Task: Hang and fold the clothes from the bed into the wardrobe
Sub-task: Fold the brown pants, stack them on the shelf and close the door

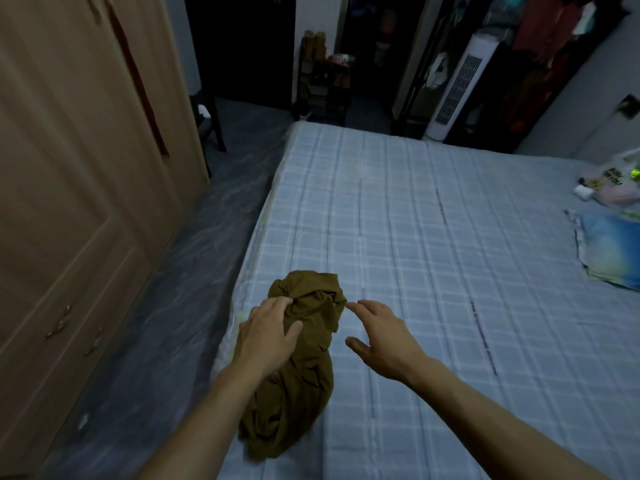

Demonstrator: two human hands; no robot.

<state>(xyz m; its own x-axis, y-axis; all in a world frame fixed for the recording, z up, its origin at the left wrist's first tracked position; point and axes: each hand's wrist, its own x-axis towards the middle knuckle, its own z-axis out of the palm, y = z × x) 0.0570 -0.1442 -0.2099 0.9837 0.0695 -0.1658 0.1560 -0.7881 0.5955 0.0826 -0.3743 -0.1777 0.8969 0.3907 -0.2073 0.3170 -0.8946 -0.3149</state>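
Note:
A crumpled olive-brown garment (304,382) lies near the left edge of the bed (433,271), which has a pale blue checked sheet. My left hand (268,336) rests on top of the garment, its fingers bent into the cloth near the upper end. My right hand (381,337) hovers just to the right of the garment with fingers spread and straight, fingertips close to its edge, holding nothing. The wooden wardrobe (79,188) stands closed on the left across a strip of floor.
A blue pillow (609,251) and a white plastic bag (613,183) lie at the bed's right side. A white tower fan (457,88), hanging clothes (554,36), a dark shelf (322,84) and a dark chair (207,119) stand beyond the bed.

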